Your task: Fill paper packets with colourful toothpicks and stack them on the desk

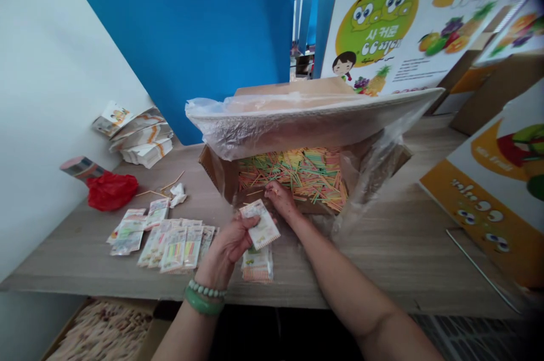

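My left hand (233, 239), with a green bangle and a bead bracelet at the wrist, pinches a small printed plastic packet (264, 229) above the table's front. Below it lies a stack of similar packets (257, 271) with striped edges. My right hand (281, 200) is at the front edge of an open cardboard box (219, 174) lined with clear plastic. Its fingers are curled together; whatever they hold is too small to make out. Thin coloured sticks (297, 171), pink, green, yellow and orange, lie heaped in the box.
Packets with coloured sticks inside (174, 247) lie at the left. Behind them are a red plastic bag (111, 190), a crumpled tissue (178, 195) and stacked folded cartons (144, 137). A blue partition (191, 38) stands behind; printed cartons (493, 202) flank the right.
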Demonstrator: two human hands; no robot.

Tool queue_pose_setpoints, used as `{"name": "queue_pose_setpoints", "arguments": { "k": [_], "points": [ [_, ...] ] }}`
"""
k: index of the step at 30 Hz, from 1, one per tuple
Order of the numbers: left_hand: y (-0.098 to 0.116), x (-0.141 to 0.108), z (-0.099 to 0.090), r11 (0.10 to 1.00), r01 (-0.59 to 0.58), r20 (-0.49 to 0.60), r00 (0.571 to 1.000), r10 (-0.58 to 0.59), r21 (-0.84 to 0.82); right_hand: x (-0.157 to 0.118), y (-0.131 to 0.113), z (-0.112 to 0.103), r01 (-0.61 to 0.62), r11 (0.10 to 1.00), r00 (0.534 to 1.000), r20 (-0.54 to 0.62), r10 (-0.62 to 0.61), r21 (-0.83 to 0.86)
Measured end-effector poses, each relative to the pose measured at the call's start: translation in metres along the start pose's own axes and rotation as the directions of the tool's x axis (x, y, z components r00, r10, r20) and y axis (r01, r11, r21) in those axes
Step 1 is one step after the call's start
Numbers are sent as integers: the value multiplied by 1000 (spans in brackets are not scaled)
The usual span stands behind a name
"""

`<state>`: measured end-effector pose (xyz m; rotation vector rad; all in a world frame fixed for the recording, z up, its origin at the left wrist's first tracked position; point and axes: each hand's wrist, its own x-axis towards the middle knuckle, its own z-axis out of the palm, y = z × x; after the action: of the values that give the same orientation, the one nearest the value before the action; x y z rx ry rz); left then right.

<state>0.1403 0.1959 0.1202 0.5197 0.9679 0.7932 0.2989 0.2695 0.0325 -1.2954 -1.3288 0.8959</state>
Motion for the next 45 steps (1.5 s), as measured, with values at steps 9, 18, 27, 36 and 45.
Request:
{"name": "queue_pose_setpoints", "arguments": {
  "k": [9, 18, 27, 36, 45],
  "points": [
    [-15, -5, -4, 966, -76, -49, 995, 91, 247, 4, -5, -6, -56, 992, 998, 9, 56, 117],
    [-15, 14, 27, 956, -105, -114, 983, 141, 272, 4, -14, -9, -83, 994, 997, 7, 83, 65],
    [-15, 42, 23, 959, -197, -116, 968, 223, 203, -7, 1, -7, -33, 989, 999, 4, 33, 143],
    [-12, 28, -1, 855, -426, 63, 902, 427, 297, -2, -14, -11, -48, 958, 998, -12, 54, 281],
    [-7, 21, -34, 750, -381, 118, 917, 381, 541, -25, -70, -22, -31, 792, 986, -110, 124, 609]
  ]
}}
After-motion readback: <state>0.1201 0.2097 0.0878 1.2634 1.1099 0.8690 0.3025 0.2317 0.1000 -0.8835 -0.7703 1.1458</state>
